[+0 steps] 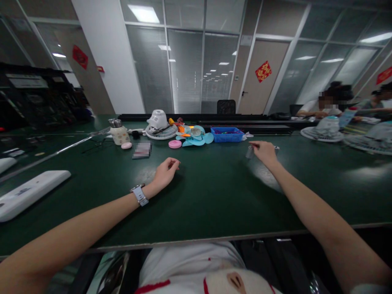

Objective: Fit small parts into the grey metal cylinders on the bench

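My left hand (166,173) rests on the green table with its fingers curled loosely together, and I see nothing held in it. A watch with a pale band (141,194) is on that wrist. Further right, my right hand (265,152) pinches at the top of a small grey cylinder (249,152), which stands about upright at the fingertips; its exact kind is too small to tell. Another small metallic piece (277,148) shows just behind that hand, partly hidden. Closest to the left hand are a pink round case (175,144) and a flat, blurred-out card or box (142,150).
At the back stand a blue basket (228,134), light-blue fan blades (199,139), a white fan part (158,120) and a bottle (119,134). A long white device (33,192) lies at left. More fan parts (327,130) and people sit at right. The table's front edge (211,240) is near me.
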The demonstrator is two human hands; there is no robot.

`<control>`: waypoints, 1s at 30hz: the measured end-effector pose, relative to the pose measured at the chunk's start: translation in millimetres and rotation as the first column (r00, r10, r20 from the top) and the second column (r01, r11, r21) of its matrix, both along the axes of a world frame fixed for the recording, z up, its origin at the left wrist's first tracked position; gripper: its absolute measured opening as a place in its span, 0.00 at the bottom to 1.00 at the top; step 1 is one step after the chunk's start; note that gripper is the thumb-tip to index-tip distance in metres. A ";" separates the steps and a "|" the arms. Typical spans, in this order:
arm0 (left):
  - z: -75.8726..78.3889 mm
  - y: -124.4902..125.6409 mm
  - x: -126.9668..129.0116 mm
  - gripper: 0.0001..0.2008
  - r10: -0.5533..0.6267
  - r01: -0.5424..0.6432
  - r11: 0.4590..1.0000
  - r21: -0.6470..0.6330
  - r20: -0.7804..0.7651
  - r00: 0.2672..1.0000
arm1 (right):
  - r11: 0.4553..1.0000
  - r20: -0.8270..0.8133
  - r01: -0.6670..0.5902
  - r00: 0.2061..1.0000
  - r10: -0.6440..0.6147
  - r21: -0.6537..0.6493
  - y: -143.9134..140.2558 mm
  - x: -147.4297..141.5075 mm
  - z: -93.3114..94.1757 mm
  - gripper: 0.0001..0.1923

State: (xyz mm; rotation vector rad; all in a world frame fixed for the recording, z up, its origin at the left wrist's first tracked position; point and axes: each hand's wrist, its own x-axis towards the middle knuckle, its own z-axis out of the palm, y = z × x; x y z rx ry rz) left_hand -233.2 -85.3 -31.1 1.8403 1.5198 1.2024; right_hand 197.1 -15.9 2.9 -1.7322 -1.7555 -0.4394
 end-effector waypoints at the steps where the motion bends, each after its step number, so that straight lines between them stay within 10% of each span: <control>1: 0.2 -0.2 0.1 0.15 0.000 0.000 1.000 0.002 -0.002 1.000 | 1.000 -0.005 0.006 1.000 -0.006 0.006 0.8 1.4 -1.6 0.18; 22: 4.2 -4.3 1.6 0.13 -0.020 0.020 1.000 -0.021 0.018 1.000 | 0.995 -0.200 -0.075 0.976 0.087 0.070 11.5 8.4 -11.4 0.15; 30: 0.1 -1.7 -0.5 0.15 -0.024 0.024 1.000 -0.017 0.001 1.000 | 0.994 -0.707 -0.006 0.703 -0.070 -0.105 26.9 10.1 -29.6 0.22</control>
